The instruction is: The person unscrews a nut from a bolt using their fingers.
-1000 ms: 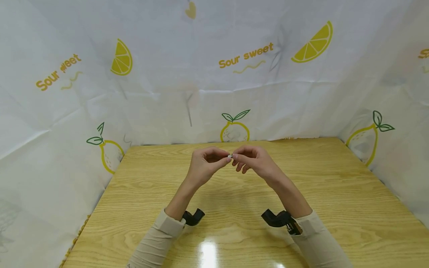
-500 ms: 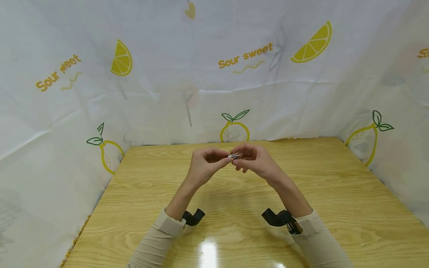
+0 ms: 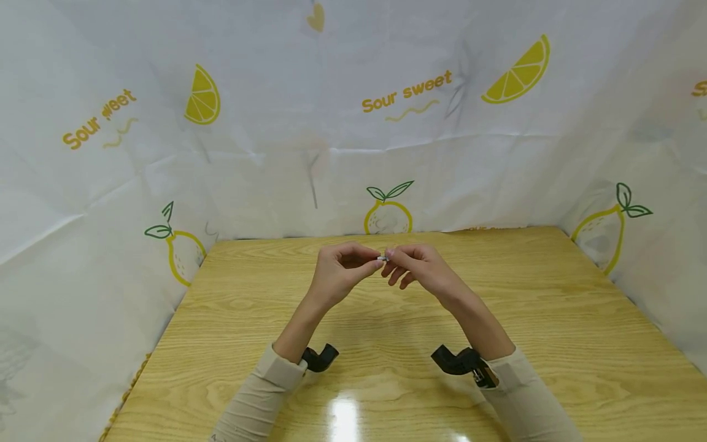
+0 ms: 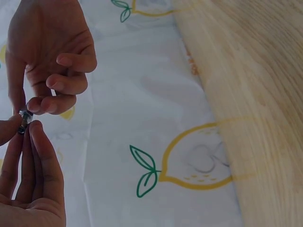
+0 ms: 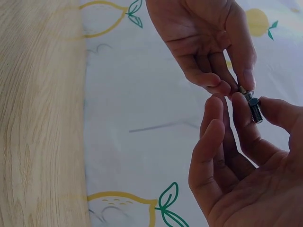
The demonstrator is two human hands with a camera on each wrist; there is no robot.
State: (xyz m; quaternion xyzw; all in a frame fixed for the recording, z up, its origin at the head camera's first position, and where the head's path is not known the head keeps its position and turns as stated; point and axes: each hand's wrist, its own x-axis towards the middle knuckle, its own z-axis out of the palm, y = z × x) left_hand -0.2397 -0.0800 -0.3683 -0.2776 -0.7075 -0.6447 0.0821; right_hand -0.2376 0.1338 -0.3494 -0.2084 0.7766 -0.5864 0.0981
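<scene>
Both hands meet above the table, around a small threaded metal bolt [image 3: 382,258] with a hex nut [image 5: 254,101] on it. My left hand [image 3: 338,273] pinches one end of the bolt between thumb and fingertips. From the other side, my right hand [image 3: 425,267] has its thumb and index finger at the nut. The bolt's threaded end [image 5: 257,114] shows between those fingers in the right wrist view. The other right fingers are loosely bent below. In the left wrist view, fingertips hide part of the bolt.
The wood-grain table [image 3: 353,331] spreads beneath both forearms. A white curtain [image 3: 276,184] with lemon prints stands behind it and along the sides. Black wrist mounts [image 3: 319,358] sit at both cuffs.
The left hand has stayed nearly still. The right fingers parted half a second ago, baring more of the bolt; now the right thumb has moved up and covers its right end in the head view.
</scene>
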